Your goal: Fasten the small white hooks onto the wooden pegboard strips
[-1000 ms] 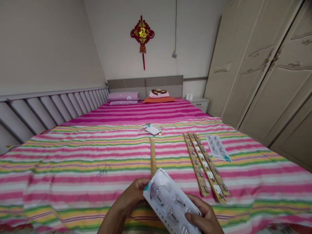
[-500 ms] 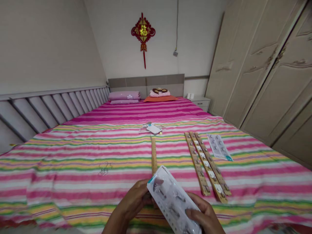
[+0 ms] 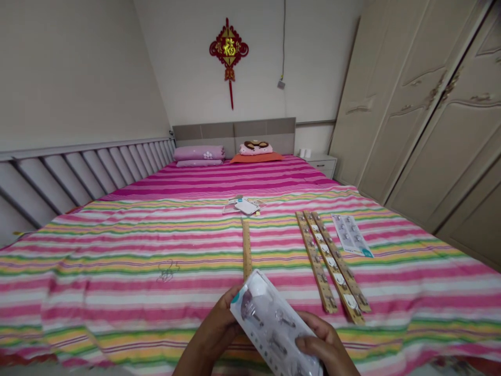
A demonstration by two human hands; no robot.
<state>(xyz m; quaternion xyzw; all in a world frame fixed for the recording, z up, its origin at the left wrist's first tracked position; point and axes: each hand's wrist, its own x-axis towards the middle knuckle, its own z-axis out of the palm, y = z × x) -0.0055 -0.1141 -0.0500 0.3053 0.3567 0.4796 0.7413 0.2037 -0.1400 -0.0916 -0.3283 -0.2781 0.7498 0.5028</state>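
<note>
Both hands, left (image 3: 219, 329) & right (image 3: 326, 347), grip blister pack (image 3: 274, 326), tilted for viewing | above bed's (image 3: 117, 271) near edge | wooden strip (image 3: 246, 250) just beyond

Glossy clear plastic blister pack (image 3: 274, 329), matt wooden strips (image 3: 332, 263), soft striped cloth bedsheet (image 3: 136, 261).

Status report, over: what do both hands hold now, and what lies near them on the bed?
Left hand and right hand both grip the hook pack. Single wooden strip just beyond. Three wooden strips at right.
</note>
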